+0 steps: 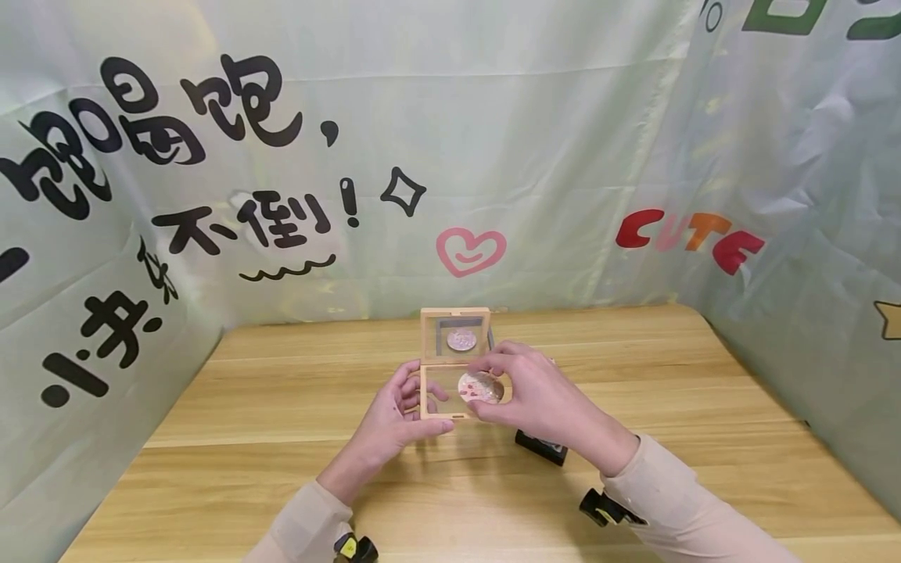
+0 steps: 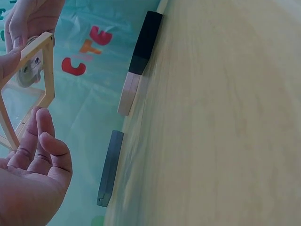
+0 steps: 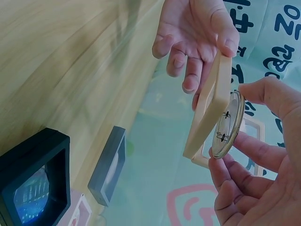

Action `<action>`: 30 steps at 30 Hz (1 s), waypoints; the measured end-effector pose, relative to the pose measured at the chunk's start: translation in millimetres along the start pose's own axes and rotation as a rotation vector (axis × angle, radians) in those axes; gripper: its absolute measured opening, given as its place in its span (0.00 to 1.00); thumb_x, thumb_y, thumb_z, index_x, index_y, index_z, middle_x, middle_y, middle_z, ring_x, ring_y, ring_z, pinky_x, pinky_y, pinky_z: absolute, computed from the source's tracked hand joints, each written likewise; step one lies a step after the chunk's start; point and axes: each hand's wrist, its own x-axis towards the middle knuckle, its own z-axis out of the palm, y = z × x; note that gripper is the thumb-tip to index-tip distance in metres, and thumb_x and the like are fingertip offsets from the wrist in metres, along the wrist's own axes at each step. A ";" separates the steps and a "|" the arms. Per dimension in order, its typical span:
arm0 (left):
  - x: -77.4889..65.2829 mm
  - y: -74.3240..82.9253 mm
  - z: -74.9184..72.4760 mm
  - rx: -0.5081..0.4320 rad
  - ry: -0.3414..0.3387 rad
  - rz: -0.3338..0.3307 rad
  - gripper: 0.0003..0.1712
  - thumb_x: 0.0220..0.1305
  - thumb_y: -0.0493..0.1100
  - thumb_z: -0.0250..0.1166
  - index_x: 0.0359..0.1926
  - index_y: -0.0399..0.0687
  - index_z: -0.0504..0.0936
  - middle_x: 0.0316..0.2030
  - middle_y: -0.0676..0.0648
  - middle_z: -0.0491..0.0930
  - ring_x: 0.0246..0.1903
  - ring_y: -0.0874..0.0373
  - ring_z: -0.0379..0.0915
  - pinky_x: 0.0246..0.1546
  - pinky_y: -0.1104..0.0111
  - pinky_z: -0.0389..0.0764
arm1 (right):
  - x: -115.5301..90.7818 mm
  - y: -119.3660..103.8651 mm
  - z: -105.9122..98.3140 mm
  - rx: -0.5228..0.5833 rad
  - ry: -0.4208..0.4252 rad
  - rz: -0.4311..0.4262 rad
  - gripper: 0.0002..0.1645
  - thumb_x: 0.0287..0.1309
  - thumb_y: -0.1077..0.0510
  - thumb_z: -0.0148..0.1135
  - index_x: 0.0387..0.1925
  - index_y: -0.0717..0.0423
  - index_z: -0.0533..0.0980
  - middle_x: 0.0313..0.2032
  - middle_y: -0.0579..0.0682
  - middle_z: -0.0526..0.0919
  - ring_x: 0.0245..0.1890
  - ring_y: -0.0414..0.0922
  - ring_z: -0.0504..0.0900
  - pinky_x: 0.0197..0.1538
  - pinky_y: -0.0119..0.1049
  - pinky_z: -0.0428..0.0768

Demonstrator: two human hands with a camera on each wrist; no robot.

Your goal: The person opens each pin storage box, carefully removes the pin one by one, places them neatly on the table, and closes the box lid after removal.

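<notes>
A hinged, light wood-coloured display frame (image 1: 456, 312) with clear film panes stands unfolded above the table. My left hand (image 1: 394, 410) holds its lower half at the left side, thumb along the front edge and several fingers behind the pane. In my right hand (image 1: 535, 391), thumb and fingertips pinch a round pin badge (image 1: 481, 389) by its edge. The badge has a pink-patterned, shiny face and overlaps the lower pane in the head view. Its pale back with metal pin fittings faces the frame in the right wrist view, where the badge (image 3: 228, 125) is right beside the frame's rim (image 3: 211, 106).
A black display frame (image 3: 59, 148) with a blue picture lies on the wooden table (image 1: 281, 391), partly under my right hand. Behind the held frame stands a grey display frame (image 3: 107, 165) with a pinkish disc inside. A pale pink frame (image 2: 128, 93) is near. Printed cloth surrounds the table.
</notes>
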 end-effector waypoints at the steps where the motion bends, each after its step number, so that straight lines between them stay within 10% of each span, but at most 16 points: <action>1: 0.3 -0.3 -0.3 -0.001 0.003 0.001 0.51 0.54 0.33 0.82 0.75 0.49 0.66 0.56 0.33 0.82 0.44 0.56 0.80 0.43 0.71 0.87 | -0.3 0.8 -0.2 0.002 0.003 -0.007 0.23 0.56 0.49 0.79 0.52 0.50 0.88 0.44 0.45 0.86 0.41 0.40 0.80 0.41 0.34 0.79; 30: 0.3 5.1 -5.7 -0.018 0.041 0.017 0.51 0.55 0.32 0.82 0.75 0.44 0.63 0.52 0.42 0.83 0.43 0.58 0.81 0.45 0.70 0.87 | -7.2 18.5 -9.0 0.040 0.017 0.029 0.17 0.58 0.50 0.78 0.48 0.50 0.89 0.50 0.49 0.86 0.39 0.41 0.79 0.39 0.33 0.79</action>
